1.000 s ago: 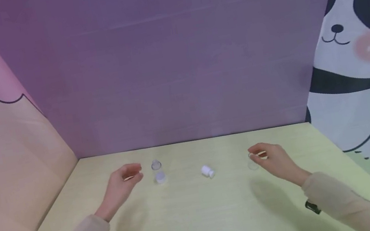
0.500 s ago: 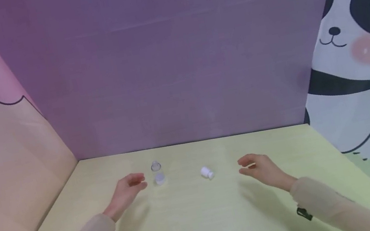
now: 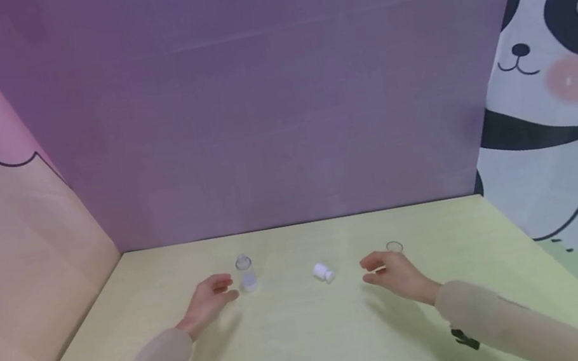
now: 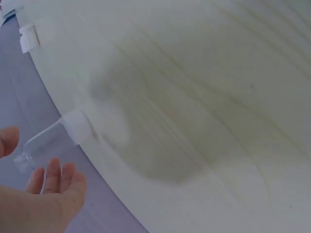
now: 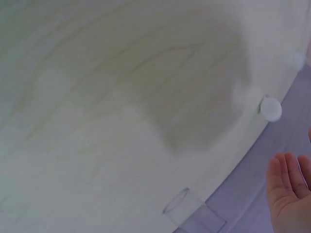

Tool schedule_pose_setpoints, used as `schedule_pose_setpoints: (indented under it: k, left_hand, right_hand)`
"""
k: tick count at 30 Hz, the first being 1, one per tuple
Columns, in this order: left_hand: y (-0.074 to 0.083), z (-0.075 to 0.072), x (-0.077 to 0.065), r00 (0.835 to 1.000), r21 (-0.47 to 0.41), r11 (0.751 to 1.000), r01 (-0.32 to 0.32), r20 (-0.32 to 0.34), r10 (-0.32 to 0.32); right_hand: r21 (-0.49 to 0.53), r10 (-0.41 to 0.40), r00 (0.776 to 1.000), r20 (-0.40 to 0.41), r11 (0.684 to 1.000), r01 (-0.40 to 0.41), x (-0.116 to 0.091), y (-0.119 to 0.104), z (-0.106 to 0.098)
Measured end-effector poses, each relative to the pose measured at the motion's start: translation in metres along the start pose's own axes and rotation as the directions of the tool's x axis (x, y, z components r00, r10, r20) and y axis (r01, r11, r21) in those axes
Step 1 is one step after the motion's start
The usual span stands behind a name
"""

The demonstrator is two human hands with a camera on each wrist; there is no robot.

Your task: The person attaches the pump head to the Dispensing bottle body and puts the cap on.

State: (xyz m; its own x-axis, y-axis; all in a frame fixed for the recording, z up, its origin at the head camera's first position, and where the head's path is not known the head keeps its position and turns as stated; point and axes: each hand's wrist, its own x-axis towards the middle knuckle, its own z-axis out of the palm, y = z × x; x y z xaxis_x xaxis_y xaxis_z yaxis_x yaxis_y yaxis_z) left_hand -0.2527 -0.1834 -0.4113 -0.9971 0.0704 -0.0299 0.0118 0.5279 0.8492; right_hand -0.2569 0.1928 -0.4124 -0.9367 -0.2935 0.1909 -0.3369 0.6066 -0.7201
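On the table stands a clear bottle [image 3: 246,273] with a whitish lower part. My left hand [image 3: 208,301] is just left of it, fingers and thumb parted and holding nothing. In the left wrist view, the fingers of the left hand [image 4: 58,194] overlap the clear bottle [image 4: 48,145]. A small white bottle [image 3: 323,272] lies tilted between the two hands. To its right hovers my right hand [image 3: 395,276], empty, with loosely bent fingers. Partly hidden behind that hand is a clear open-topped cup [image 3: 395,246]; the right wrist view shows its transparent wall [image 5: 189,211].
The pale yellow table [image 3: 318,343] carries the hands' shadows. A purple backdrop [image 3: 277,111] rises behind it. Printed panels flank both sides, with a panda [image 3: 549,173] on the right. Each wrist has a dark device below the sleeve.
My right hand has moved left and closer to me, away from the cup, whose rim shows now. My left hand has come slightly right and nearer me, beside the clear bottle.
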Motion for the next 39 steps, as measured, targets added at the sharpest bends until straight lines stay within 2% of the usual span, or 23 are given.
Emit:
schedule_pose_setpoints:
  k: [7, 13, 19, 24, 29, 34, 39]
  left_hand:
    - [-0.009, 0.005, 0.01, 0.999, 0.022, 1.0, 0.02, 0.024, -0.021]
    - [-0.017, 0.01, 0.02, 0.998, 0.015, 0.999, 0.041, 0.047, -0.041]
    - [-0.016, 0.015, 0.028, 0.996, 0.013, 0.999, 0.035, 0.078, -0.036]
    - [-0.017, 0.019, 0.039, 0.996, -0.033, 0.999, 0.02, 0.086, -0.017]
    - [-0.019, 0.025, 0.049, 0.998, -0.082, 0.996, 0.03, 0.063, -0.024]
    - [-0.021, 0.03, 0.057, 0.998, -0.1, 0.994, 0.04, 0.049, -0.035]
    - [-0.019, 0.034, 0.061, 0.998, -0.101, 0.993, 0.064, 0.036, -0.06]
  right_hand:
    - [-0.008, -0.041, 0.997, 0.062, 0.999, 0.042, 0.003, -0.001, 0.019]
    - [0.001, -0.042, 0.997, 0.071, 0.999, 0.042, 0.006, 0.0, 0.029]
    - [0.025, 0.045, 0.996, 0.073, 0.999, -0.047, 0.016, 0.0, 0.034]
    - [0.06, 0.099, 0.991, 0.092, 0.993, -0.105, 0.023, 0.0, 0.036]
    - [0.127, 0.105, 0.991, 0.078, 0.985, -0.114, 0.03, -0.002, 0.043]
    - [0.165, 0.193, 0.98, 0.047, 0.966, -0.198, 0.036, 0.0, 0.056]
    - [0.186, 0.217, 0.976, 0.033, 0.958, -0.22, 0.042, 0.003, 0.064]
